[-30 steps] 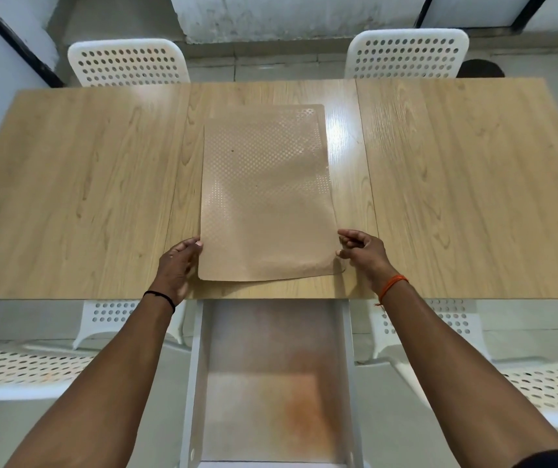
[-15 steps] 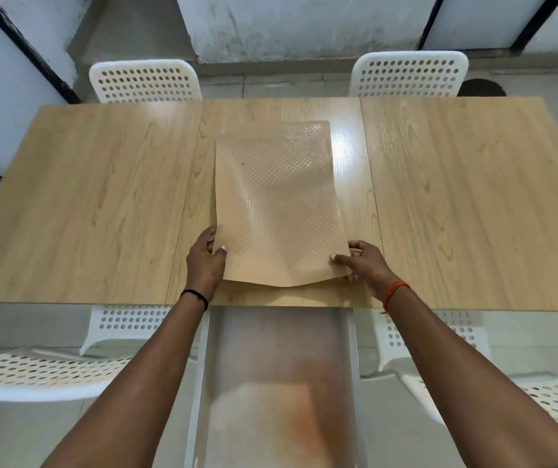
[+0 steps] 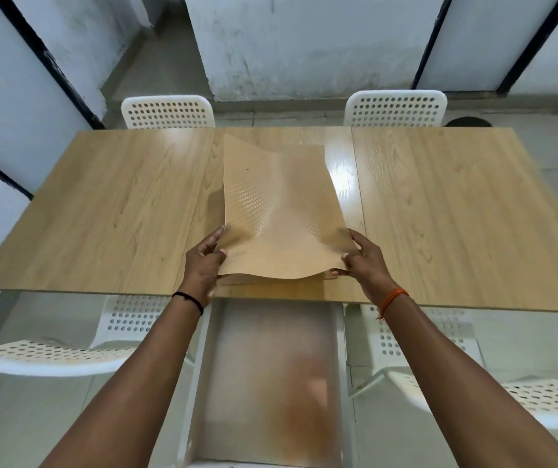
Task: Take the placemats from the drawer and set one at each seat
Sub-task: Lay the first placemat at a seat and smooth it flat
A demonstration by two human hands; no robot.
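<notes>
A tan, dimpled placemat (image 3: 281,211) is lifted and buckled above the middle of the wooden table (image 3: 119,214). My left hand (image 3: 203,265) pinches its near left corner and my right hand (image 3: 363,258) pinches its near right corner. Under its near edge, the edges of more tan placemats (image 3: 271,282) show, lying flat on the table. Below the table's front edge, the white drawer (image 3: 267,383) stands pulled out, its floor bare and rust-stained.
Two white perforated chairs stand at the far side, one on the left (image 3: 168,111) and one on the right (image 3: 396,108). Two more are at the near side, left (image 3: 51,356) and right (image 3: 524,396). A grey wall is behind.
The placemats lay flat with my hands beside them. Both hands have since taken hold of the top placemat's near corners and raised it, so it now bends. The view tilted upward.
</notes>
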